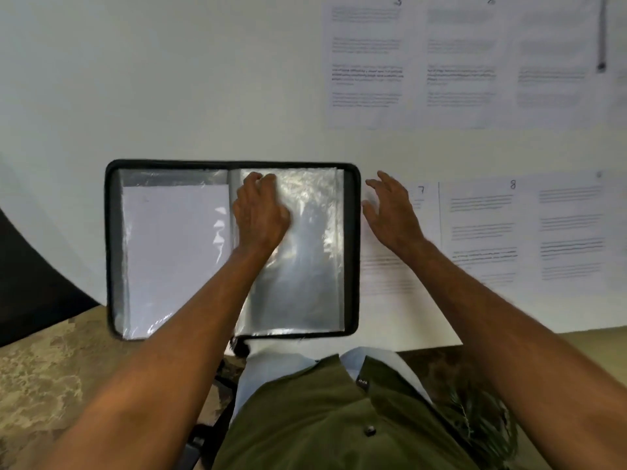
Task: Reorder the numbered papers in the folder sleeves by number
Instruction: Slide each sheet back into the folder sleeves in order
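Green shirt (325,418) fills the bottom of the view, and just past it the folder (232,249) lies open at the near edge of the white tabletop (169,79), its black zip border overhanging slightly. Left page: a sleeve with a blank-looking white sheet (173,252) inside. Right page: a shiny sleeve (312,259), and I can't tell whether it holds anything. Left hand (259,215) is down on that right sleeve near the spine, fingers curled at its top edge; whether they pinch the plastic is unclear. Right hand (390,208) hovers just beside the folder's right edge, fingers spread and relaxed, over paper 7 (397,269). Paper 8 (481,232) lies next along, paper 3 (366,59) toward the far edge with more sheets. Mottled brown floor (44,378) shows below the tabletop.
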`<state>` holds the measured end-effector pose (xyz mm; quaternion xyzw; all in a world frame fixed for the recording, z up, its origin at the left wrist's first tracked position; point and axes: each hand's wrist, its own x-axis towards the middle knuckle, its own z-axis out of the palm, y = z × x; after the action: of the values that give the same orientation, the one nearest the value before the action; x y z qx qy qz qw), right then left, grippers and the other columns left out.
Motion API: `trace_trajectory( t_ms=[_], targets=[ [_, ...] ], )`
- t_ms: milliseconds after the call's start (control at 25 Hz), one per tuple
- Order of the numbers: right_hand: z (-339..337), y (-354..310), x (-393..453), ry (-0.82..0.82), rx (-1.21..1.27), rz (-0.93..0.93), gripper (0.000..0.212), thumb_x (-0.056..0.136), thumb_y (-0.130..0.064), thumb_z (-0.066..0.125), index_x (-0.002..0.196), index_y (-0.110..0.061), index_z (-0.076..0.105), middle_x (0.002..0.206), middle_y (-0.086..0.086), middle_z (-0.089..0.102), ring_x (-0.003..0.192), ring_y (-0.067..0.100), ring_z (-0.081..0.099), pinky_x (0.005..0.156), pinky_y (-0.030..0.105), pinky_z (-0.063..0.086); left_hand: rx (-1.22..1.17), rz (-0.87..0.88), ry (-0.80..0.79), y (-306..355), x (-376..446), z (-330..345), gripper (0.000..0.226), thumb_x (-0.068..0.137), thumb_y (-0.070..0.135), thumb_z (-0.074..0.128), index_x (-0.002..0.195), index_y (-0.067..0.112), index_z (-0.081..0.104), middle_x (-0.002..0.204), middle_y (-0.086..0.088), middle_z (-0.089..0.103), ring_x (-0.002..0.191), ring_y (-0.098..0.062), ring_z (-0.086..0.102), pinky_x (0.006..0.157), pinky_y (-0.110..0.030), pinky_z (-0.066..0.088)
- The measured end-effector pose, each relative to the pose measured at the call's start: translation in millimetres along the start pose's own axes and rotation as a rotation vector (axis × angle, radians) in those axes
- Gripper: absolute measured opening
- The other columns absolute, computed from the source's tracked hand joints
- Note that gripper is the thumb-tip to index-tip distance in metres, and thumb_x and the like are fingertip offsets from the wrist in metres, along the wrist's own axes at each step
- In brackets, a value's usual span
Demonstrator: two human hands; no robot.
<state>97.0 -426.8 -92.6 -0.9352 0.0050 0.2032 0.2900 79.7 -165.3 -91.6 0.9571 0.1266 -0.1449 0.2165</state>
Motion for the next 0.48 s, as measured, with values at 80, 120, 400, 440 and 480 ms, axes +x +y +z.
trace_trajectory(
  t_ms=[80, 120, 400, 440, 480],
  targets=[
    [-18, 9, 27, 0.064, 0.021, 0.004, 0.05, 0.102, -0.026, 0.059, 0.149, -0.011, 0.047, 0.162, 0.012, 0.035, 0.15, 0.029, 0.029, 0.124, 0.044, 0.026, -0.02, 0.071, -0.052, 25, 23, -1, 0.064, 0.083, 0.021, 0.067, 0.144, 0.016, 0.045, 0.15, -0.012, 0.038, 0.133, -0.035, 0.042, 0.106, -0.052, 0.039],
    [-26, 12, 42, 0.084, 0.027, 0.01, 0.052, 0.102, -0.027, 0.06, 0.149, -0.011, 0.047, 0.161, 0.012, 0.035, 0.15, 0.029, 0.029, 0.123, 0.046, 0.028, -0.036, 0.095, -0.071, 35, 35, -1, 0.067, 0.086, 0.021, 0.068, 0.147, 0.015, 0.043, 0.153, -0.012, 0.037, 0.136, -0.035, 0.039, 0.109, -0.053, 0.038],
    [-79, 23, 160, 0.123, 0.02, 0.022, 0.067, 0.102, -0.037, 0.059, 0.157, -0.011, 0.033, 0.166, 0.01, 0.027, 0.154, 0.028, 0.021, 0.126, 0.046, 0.022, -0.061, 0.196, -0.052, 103, 133, -3, 0.069, 0.097, 0.029, 0.063, 0.156, 0.011, 0.032, 0.163, -0.013, 0.027, 0.146, -0.035, 0.03, 0.115, -0.051, 0.033],
    [-85, 24, 178, 0.132, 0.014, 0.014, 0.069, 0.101, -0.039, 0.06, 0.157, -0.01, 0.032, 0.166, 0.011, 0.026, 0.154, 0.029, 0.02, 0.126, 0.047, 0.021, -0.059, 0.195, -0.047, 110, 147, -2, 0.069, 0.098, 0.03, 0.062, 0.156, 0.01, 0.03, 0.165, -0.014, 0.025, 0.148, -0.035, 0.027, 0.117, -0.05, 0.03],
    [-91, 25, 197, 0.143, 0.008, 0.007, 0.071, 0.101, -0.041, 0.06, 0.157, -0.01, 0.032, 0.167, 0.011, 0.026, 0.154, 0.029, 0.02, 0.126, 0.047, 0.021, -0.062, 0.194, -0.045, 116, 161, 0, 0.071, 0.098, 0.032, 0.062, 0.157, 0.01, 0.029, 0.166, -0.015, 0.023, 0.15, -0.035, 0.025, 0.119, -0.05, 0.028]
  ],
)
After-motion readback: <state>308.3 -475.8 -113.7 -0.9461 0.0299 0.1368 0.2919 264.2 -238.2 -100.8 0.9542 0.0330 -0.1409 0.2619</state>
